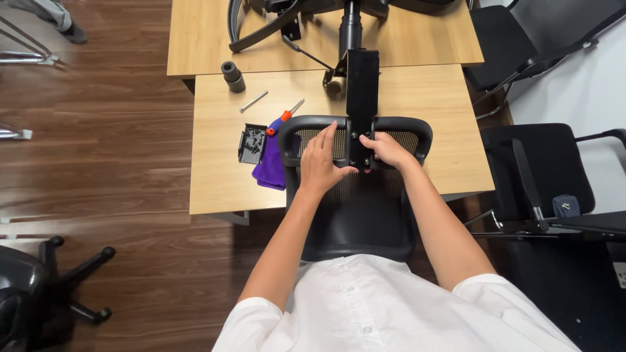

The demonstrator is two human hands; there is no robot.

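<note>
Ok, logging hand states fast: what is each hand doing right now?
Left hand: fingers spread, resting on the mesh chair back beside the black bracket.
Right hand: fingers curled on the bracket's lower end.

Both bare forearms reach forward from short white sleeves, converging ahead of the chest. The left hand (319, 163) lies palm down, fingers stretched forward, thumb angled inward toward the other hand. The right hand (386, 150) is curled, fingertips pinched together, wrist bent slightly inward.

An office being furnished: pale wooden worktop (417, 156), office chairs (541, 169) at three o'clock (another's wheeled base (72, 274) at eight), dark wood-plank floor (98, 163).
</note>
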